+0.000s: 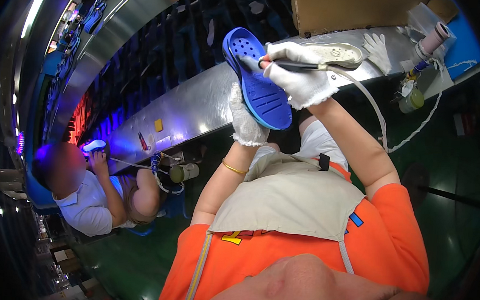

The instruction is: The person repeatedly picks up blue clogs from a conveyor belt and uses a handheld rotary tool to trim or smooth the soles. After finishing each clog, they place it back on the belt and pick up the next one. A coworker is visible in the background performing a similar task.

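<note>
A blue shoe sole point(265, 95), with round holes at one end and slots at the other, is held up over the bench edge. My left hand point(247, 122), in a white knitted glove, grips its lower left side. In my right hand point(302, 83), gloved as well, is a brush point(294, 66) with a dark handle and a pale hose point(372, 106) running from its back end. The brush tip lies over the sole's inner face, near the holes. Beyond the right hand, a cream-white sole point(344, 56) rests on the bench.
The metal bench point(199, 103) carries a loose white glove point(378, 51), a cardboard box point(352, 14), a yellow block point(158, 125) and a red-handled tool point(142, 141). A pink roll point(436, 36) stands right, above a hanging bottle point(412, 100). A co-worker point(91, 204) sits left. Blue soles point(94, 15) line a conveyor.
</note>
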Motion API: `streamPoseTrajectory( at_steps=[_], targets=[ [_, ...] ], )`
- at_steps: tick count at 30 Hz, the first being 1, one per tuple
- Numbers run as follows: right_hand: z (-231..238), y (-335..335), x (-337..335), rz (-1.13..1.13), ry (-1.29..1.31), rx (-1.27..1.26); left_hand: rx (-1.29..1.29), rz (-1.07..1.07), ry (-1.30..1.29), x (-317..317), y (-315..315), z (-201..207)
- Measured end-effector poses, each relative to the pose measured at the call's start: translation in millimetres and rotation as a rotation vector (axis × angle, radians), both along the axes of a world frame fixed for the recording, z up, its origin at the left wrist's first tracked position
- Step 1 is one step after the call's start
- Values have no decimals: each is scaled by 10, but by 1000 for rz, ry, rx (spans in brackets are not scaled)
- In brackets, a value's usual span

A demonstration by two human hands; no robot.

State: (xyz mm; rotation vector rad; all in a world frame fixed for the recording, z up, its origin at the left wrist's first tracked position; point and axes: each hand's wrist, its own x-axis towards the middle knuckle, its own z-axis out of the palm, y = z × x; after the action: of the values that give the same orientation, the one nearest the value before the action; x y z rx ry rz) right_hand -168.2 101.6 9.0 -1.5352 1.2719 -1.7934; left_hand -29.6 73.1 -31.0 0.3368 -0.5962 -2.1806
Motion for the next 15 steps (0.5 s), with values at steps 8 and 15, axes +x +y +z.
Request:
streamPoseTrajectory(
  at_steps=[8,15],
  targets=[
    [60,32,-84,103,-296,37,15,-54,-56,39,-68,-93],
    [-32,-83,-248,65,313,-258,56,-131,67,75,-119,51]
  ],
)
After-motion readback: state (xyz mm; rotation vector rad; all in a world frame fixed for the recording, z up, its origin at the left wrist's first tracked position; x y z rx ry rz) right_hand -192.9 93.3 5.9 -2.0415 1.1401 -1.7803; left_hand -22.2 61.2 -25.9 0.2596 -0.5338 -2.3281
